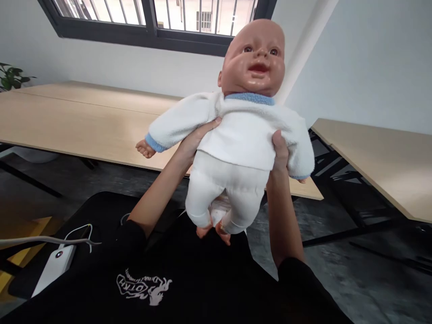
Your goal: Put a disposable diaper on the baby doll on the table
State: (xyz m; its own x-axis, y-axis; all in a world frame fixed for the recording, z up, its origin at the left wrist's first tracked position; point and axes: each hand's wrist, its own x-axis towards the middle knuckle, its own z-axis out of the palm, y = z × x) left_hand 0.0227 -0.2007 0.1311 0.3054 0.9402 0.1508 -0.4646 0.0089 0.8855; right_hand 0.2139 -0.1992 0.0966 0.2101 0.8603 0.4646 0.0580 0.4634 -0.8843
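A baby doll (243, 135) in a white fleece top with blue trim and white trousers is held up in the air in front of me, facing me. My left hand (195, 139) grips its torso under its outstretched arm, thumb across the chest. My right hand (280, 150) grips the other side of the torso, thumb on the front. Both sets of fingers wrap behind the doll and are hidden. Its bare feet dangle above my black shirt (162, 279).
A long light wooden table (77, 126) stands behind the doll, another (381, 162) at the right. A white power bank (54, 267) with a cable lies at lower left. A dark-framed window (155, 22) runs along the wall; a plant (10, 76) stands far left.
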